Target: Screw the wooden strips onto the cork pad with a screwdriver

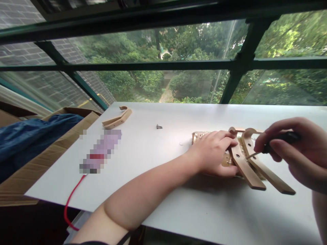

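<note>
My left hand (216, 154) presses down on a curved wooden piece (249, 173), fingers on one side and thumb on the other. Beside it lies a second, similar wooden piece (274, 178); both have dark holes and hooked far ends. Under them is a brown block (198, 136) in shiny clear wrapping, partly hidden by my hand. My right hand (298, 153) grips the black handle of a screwdriver (290, 137). The thin shaft points left and down, its tip between the two pieces or at the edge of one; I cannot tell which.
Several small dark screws (159, 127) lie mid-table. More curved wooden parts (119, 119) sit at the back left of the white table (143, 146). A blurred-out purple object (104, 144) has a red cable (66, 207). Left stands a cardboard box (51, 163) with blue material (35, 136); windows run behind.
</note>
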`<state>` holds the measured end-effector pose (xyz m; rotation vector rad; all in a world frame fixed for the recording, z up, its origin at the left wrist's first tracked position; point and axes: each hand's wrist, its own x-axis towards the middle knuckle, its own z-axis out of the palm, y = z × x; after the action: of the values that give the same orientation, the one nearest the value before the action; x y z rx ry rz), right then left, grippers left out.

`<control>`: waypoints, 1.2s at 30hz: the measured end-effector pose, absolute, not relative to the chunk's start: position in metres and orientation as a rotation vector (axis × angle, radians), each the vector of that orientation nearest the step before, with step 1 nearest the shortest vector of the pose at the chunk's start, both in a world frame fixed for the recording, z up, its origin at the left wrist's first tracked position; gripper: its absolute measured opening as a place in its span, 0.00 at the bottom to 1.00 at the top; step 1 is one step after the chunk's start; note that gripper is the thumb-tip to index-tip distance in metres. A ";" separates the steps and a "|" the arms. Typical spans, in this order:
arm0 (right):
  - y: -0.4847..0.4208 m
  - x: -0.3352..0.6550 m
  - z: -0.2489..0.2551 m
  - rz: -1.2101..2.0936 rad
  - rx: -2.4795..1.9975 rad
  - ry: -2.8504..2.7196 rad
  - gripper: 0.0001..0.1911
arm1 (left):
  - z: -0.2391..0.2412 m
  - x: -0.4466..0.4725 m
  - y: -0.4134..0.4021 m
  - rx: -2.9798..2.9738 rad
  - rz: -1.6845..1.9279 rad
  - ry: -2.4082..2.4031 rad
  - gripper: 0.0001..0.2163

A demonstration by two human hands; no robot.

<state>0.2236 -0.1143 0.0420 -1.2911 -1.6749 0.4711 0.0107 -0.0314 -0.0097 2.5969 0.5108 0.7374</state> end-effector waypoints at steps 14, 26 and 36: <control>-0.112 0.214 0.011 0.264 -0.820 -1.344 0.19 | -0.008 0.013 -0.028 2.545 0.704 0.506 0.27; -0.119 0.213 0.007 0.471 -0.898 -1.526 0.23 | -0.003 0.013 -0.027 2.585 0.661 0.449 0.26; -0.119 0.214 0.010 0.364 -1.004 -1.589 0.20 | -0.004 0.013 -0.028 2.615 0.647 0.477 0.26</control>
<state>0.2138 -0.1194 0.0101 -1.0038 -1.5892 0.3639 0.0130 -0.0276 -0.0037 2.6146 0.4767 0.6471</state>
